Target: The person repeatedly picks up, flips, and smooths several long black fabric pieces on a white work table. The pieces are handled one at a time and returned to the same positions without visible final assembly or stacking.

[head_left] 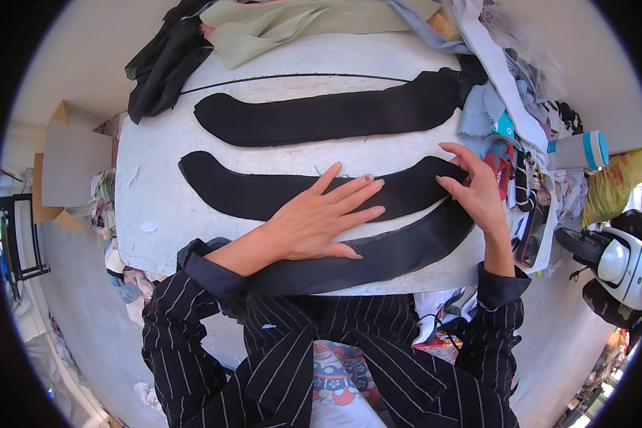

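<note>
Across the white table lies a curved black fabric piece (235, 190), shaped like a collar. My left hand (321, 214) rests flat on it with fingers spread, the thumb reaching onto a second, dark grey curved piece (396, 251) nearer my body. My right hand (473, 187) pinches the right tip of the black piece between thumb and fingers, close to where the grey piece's right end lies. Farther off, another black curved piece (321, 120) lies flat, touched by neither hand.
Black cloth (166, 69) and pale green fabric (310, 24) lie along the far edge. Scraps, a white strip (505, 80) and a patterned box-like object (535, 230) crowd the right side. A cardboard box (77, 166) stands left of the table (155, 235).
</note>
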### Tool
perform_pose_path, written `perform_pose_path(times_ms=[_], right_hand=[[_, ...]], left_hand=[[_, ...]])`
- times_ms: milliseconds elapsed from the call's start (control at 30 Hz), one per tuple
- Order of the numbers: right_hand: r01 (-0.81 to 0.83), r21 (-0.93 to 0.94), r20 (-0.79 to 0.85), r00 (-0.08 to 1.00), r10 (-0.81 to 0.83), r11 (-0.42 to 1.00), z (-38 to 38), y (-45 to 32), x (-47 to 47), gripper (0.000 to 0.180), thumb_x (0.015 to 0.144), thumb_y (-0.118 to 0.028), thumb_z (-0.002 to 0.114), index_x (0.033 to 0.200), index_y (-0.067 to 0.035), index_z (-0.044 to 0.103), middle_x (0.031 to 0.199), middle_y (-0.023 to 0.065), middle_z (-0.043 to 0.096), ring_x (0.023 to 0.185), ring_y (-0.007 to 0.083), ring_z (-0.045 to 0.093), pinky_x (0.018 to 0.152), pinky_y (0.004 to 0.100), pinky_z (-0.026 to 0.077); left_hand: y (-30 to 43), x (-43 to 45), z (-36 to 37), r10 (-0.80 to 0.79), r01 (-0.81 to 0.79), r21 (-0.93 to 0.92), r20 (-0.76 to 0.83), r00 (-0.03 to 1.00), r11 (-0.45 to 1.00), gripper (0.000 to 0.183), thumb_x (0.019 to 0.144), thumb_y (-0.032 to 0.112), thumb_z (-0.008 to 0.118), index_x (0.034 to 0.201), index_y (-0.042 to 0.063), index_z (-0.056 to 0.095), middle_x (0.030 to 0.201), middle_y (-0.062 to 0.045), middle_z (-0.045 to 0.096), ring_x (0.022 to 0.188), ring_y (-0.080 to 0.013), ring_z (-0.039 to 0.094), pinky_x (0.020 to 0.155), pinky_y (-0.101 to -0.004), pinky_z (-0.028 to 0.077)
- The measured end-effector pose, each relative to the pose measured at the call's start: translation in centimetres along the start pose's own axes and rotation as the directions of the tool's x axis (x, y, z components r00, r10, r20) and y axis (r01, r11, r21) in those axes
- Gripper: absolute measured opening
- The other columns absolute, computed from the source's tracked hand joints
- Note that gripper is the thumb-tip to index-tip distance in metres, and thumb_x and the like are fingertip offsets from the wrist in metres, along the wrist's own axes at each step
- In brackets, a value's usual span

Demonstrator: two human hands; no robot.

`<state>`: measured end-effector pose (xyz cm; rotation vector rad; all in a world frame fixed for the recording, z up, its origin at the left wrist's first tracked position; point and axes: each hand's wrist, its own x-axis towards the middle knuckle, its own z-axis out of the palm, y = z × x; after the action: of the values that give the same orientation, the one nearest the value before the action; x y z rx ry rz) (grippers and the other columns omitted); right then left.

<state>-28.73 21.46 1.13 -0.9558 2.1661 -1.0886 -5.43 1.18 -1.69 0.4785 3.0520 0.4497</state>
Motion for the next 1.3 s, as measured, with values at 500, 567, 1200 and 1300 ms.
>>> perform_pose_path(times_ms=[500, 567, 1200, 1300], right_hand=[[0.076, 0.180, 0.019, 0.997, -0.081, 0.981, 1.4, 1.1, 1.1, 0.032, 0.083, -0.007, 0.072, 0.113, -0.002, 0.065, 0.084, -0.0018, 0.063, 0.070, 0.0048, 0.054, 0.060, 0.0219, 0.043], [0.016, 0.169, -0.043, 0.999, -0.009, 0.985, 1.3, 1.5, 1.4, 0.025, 0.085, -0.008, 0.071, 0.108, -0.002, 0.067, 0.078, -0.0022, 0.063, 0.065, 0.0054, 0.054, 0.057, 0.0232, 0.042], [0.697, -0.158, 0.313, 0.707, -0.634, 0.700, 24.7, -12.4, -5.9, 0.012, 0.076, -0.006, 0.068, 0.081, -0.003, 0.058, 0.080, 0.0121, 0.055, 0.080, 0.0311, 0.062, 0.065, 0.0401, 0.053], [0.706, -0.188, 0.343, 0.698, -0.628, 0.683, 24.7, -12.5, -5.9, 0.003, 0.079, -0.004, 0.059, 0.079, -0.004, 0.056, 0.080, 0.0129, 0.056, 0.079, 0.0312, 0.062, 0.064, 0.0417, 0.053]], left_hand=[[0.2, 0.2, -0.4, -0.012, 0.010, 0.047, 0.039, 0.999, 0.999, 0.082, 0.089, 0.075, 0.034, 0.149, 0.020, 0.042, 0.162, -0.011, 0.024, 0.150, -0.0261, 0.020, 0.122, -0.0543, 0.007], [0.1, 0.4, -0.4, 0.002, -0.003, 0.031, 0.021, 1.000, 1.000, 0.080, 0.090, 0.073, 0.036, 0.149, 0.020, 0.042, 0.161, -0.011, 0.024, 0.150, -0.0265, 0.021, 0.122, -0.0546, 0.007], [2.8, -20.0, -0.8, -0.781, 0.494, -0.610, -0.543, 0.309, 0.619, 0.025, 0.101, 0.023, 0.053, 0.111, 0.008, 0.071, 0.118, -0.008, 0.070, 0.130, -0.0306, 0.054, 0.114, -0.0503, 0.026], [4.1, -21.0, 0.5, -0.792, 0.540, -0.583, -0.495, 0.357, 0.607, 0.030, 0.099, 0.028, 0.054, 0.119, 0.011, 0.068, 0.129, -0.010, 0.063, 0.137, -0.0317, 0.046, 0.116, -0.0553, 0.017]])
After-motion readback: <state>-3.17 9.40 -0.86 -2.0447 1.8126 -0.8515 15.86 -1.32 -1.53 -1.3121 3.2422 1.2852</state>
